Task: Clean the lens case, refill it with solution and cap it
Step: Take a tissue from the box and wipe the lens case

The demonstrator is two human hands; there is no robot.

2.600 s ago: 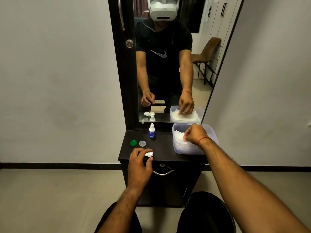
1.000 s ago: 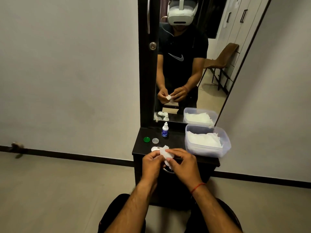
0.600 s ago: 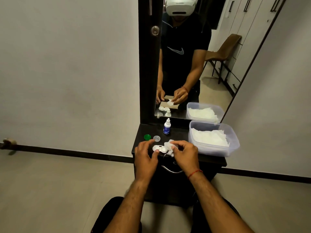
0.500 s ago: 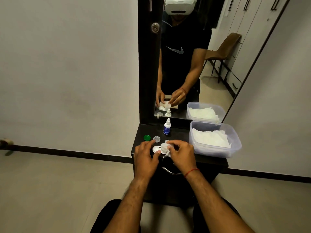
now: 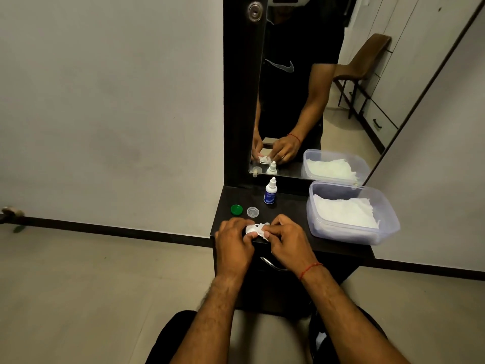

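Green cap (image 5: 236, 209): lies flat at centre frame, on the left part of the dark bench (image 5: 288, 209). Clear cap (image 5: 253, 212): just beside it to the right, not touching it.

Left hand (image 5: 232, 245): at the front edge of the bench, below the two caps, fingers curled and grasping the left end of the lens case (image 5: 251, 229).

Lens case: white, held between both hands just above the bench's front edge. Whether it rests on the surface cannot be determined.

Tissue (image 5: 263, 230): crumpled, white, pressed onto the right part of the case.

Solution bottle (image 5: 270, 191): upright at the back of the bench near the mirror (image 5: 296, 101), white cap on, blue label.

Right hand (image 5: 286, 240): fingers bent, pinching the tissue against the case. Red thread (image 5: 310, 269) on the wrist.

Plastic container (image 5: 341, 233): right end of the bench, lid off, holding a stack of white tissues (image 5: 343, 212).
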